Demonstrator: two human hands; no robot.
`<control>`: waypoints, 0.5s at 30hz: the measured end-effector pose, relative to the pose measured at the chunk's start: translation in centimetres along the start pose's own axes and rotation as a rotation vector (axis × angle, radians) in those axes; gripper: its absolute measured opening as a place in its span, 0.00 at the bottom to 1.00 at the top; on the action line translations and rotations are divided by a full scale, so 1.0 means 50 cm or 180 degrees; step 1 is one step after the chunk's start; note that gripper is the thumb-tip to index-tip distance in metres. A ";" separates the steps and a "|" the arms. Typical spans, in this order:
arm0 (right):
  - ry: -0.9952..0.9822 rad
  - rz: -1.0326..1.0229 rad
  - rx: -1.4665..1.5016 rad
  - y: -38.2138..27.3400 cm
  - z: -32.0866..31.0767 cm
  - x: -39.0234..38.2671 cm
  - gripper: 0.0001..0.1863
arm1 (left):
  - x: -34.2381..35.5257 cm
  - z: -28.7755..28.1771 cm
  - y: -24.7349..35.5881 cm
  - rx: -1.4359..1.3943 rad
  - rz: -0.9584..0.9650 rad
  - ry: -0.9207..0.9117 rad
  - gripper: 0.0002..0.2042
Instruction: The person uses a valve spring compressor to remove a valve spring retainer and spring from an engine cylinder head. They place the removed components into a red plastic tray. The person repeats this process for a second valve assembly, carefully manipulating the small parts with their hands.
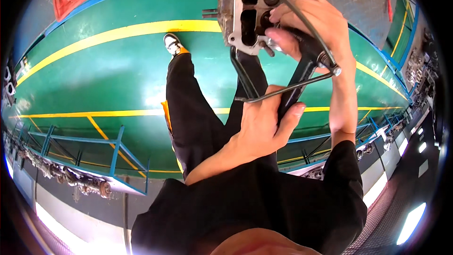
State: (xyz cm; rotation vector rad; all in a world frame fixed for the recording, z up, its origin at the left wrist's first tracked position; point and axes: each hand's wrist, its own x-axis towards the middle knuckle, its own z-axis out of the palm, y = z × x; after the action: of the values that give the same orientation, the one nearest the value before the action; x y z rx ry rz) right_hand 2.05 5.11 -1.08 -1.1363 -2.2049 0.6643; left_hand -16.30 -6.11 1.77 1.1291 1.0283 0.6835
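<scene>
1. Furthest left of the engine casting [245,9], on the green floor [94,75], the person's shoe [172,43] sits almost under the work. My guess is that anything shaken loose from the casting would drop that way.
2. Just below the casting, the left hand [262,127] is closed around the bent steel handle of the lever tool [292,85], thumb laid along the dark bar, forearm rising from the lower middle. If that wrist jerks, I reckon the tool's end could spring off its seat, since the grip is far out on the handle.
3. At the casting's lower right edge, the right hand [306,23] is wrapped over the tool's head, fingers curled against the grey metal, forearm running down. Those fingers look close enough to be pinched if the head slips.
4. The two hands are apart, both clamped on the one tool, which bears against the casting's underside.
</scene>
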 end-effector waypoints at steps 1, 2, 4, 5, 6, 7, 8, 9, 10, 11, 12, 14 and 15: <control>0.0027 0.0009 0.0125 0.000 -0.003 0.001 0.12 | 0.004 0.000 0.001 0.0198 0.0096 0.0096 0.10; 0.0017 0.0037 0.0330 0.001 0.002 -0.003 0.12 | -0.001 0.002 0.003 0.0420 0.0126 0.0217 0.12; -0.0056 0.0111 0.0752 0.001 0.022 -0.003 0.12 | -0.001 0.008 -0.002 0.0360 0.0166 0.0445 0.10; -0.0109 0.0179 0.1026 0.003 0.032 -0.003 0.12 | 0.000 0.009 -0.005 0.0377 0.0147 0.0492 0.10; -0.0206 0.0252 0.1319 0.010 0.037 -0.004 0.12 | -0.002 0.012 -0.007 0.0395 0.0129 0.0536 0.10; -0.0295 0.0268 0.1528 0.007 0.034 -0.007 0.12 | -0.002 0.017 0.000 0.0431 0.0222 0.0688 0.09; -0.0333 0.0107 0.1677 0.008 0.031 0.006 0.12 | -0.006 0.020 -0.009 0.0665 0.0353 0.0786 0.09; -0.0372 -0.0014 0.1858 0.004 0.031 0.010 0.11 | -0.015 0.032 -0.018 0.0670 0.0359 0.0944 0.10; -0.0434 -0.0229 0.2010 0.015 0.030 0.029 0.11 | -0.019 0.043 -0.026 0.0679 0.0366 0.1095 0.11; -0.0656 -0.0240 0.2141 0.016 0.038 0.035 0.11 | -0.039 0.042 -0.024 0.0875 0.0067 0.1091 0.13; -0.0860 -0.0295 0.2242 0.024 0.039 0.044 0.12 | -0.033 0.039 -0.018 0.0538 -0.0354 0.1086 0.14; -0.1050 -0.0336 0.2375 0.020 0.029 0.043 0.14 | -0.040 0.044 -0.008 0.0351 -0.0263 0.1123 0.14; -0.1085 -0.0450 0.2446 0.021 0.023 0.048 0.14 | -0.031 0.045 -0.010 0.0387 -0.0203 0.1160 0.13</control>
State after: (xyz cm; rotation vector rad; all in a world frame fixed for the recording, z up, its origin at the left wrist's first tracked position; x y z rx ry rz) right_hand 0.72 7.48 -1.98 -0.4880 -1.9498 1.5518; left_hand -14.87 -8.50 1.98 1.0930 1.4251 0.8021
